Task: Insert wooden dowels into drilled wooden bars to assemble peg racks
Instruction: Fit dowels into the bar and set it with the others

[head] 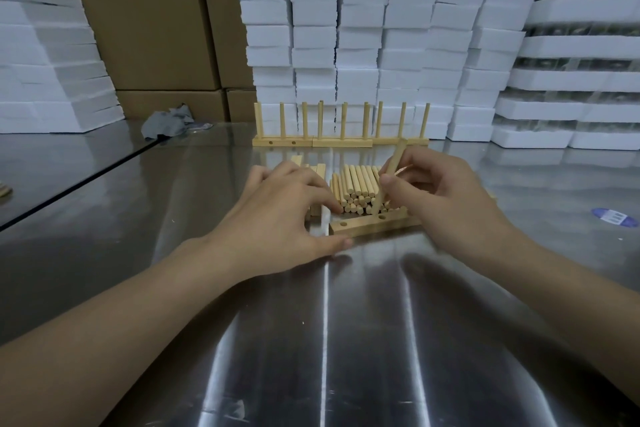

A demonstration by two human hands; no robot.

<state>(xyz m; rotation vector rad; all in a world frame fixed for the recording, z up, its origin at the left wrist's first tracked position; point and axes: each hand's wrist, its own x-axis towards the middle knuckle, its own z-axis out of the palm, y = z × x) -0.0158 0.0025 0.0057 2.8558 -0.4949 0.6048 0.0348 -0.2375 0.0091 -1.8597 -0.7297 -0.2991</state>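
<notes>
A pale wooden bar (367,227) with round drilled holes lies mid-table (311,340). Loose dowels (356,187) are piled just beyond it at 12 o'clock. The right hand (440,198) pinches 1 tilted dowel (393,173), its lower end meeting the bar's top. The left hand (280,215), fingers curved, seemingly pinches the bar's left end. Finished racks (341,140) stand behind.

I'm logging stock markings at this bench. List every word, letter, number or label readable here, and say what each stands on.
"P": large black letter, turned sideways, on the left cardboard box; whatever else is printed there is cut off.
Black printed characters on the next cardboard box: too blurred to read.
Print on the blue sticker on the table: too small to read.
</notes>
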